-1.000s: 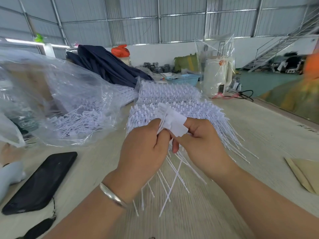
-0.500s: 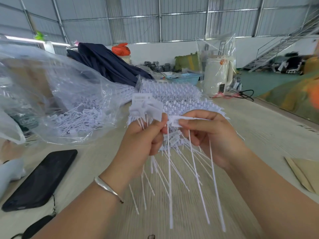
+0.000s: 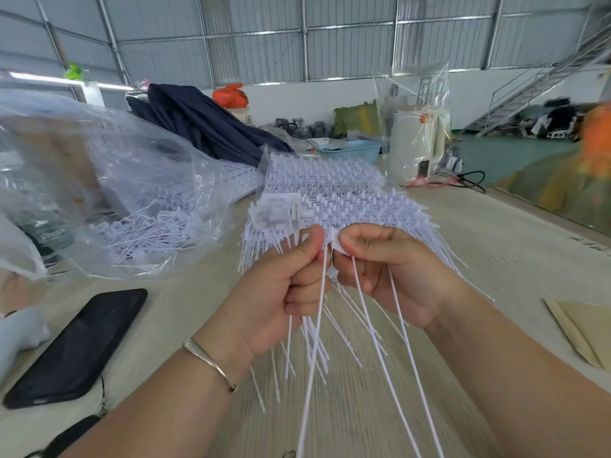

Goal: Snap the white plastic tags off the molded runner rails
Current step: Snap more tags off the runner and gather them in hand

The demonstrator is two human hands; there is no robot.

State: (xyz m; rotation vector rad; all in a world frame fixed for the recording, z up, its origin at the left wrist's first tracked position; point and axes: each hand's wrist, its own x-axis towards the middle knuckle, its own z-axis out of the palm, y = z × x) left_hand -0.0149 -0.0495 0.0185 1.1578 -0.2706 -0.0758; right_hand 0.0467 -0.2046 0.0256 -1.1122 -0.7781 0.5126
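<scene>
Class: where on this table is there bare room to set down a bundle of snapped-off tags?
Bare table lies right of the tag stack, before the brown envelope. The left side is crowded by the plastic bag and phone.

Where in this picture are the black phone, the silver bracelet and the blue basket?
black phone (image 3: 79, 348), head view, middle of its dark screen.
silver bracelet (image 3: 208, 361), head view, band across the left wrist.
blue basket (image 3: 355, 152), head view, its front wall.
</scene>
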